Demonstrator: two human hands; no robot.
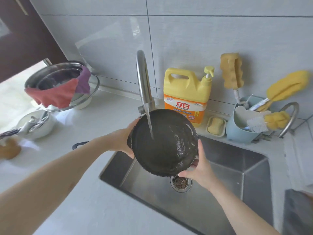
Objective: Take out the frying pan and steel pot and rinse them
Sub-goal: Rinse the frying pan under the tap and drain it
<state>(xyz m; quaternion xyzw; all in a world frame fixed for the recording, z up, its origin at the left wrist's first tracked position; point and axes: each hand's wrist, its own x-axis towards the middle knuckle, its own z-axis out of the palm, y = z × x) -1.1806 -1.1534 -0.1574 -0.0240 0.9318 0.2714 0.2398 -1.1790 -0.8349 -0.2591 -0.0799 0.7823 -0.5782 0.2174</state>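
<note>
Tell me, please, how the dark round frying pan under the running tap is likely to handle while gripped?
The dark round frying pan is probably slippery: water sheets across it. It looks rigid and perhaps fairly heavy, since the left hand and right hand both grip its rim.

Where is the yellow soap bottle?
In the head view, the yellow soap bottle stands on the counter against the tiled wall, just right of the faucet and behind the frying pan, with a soap dish on its right.

One frying pan [164, 143], two hands [122, 139] [198, 168], one detergent jug [186, 94], two taps [144, 78] [289, 116]
</note>
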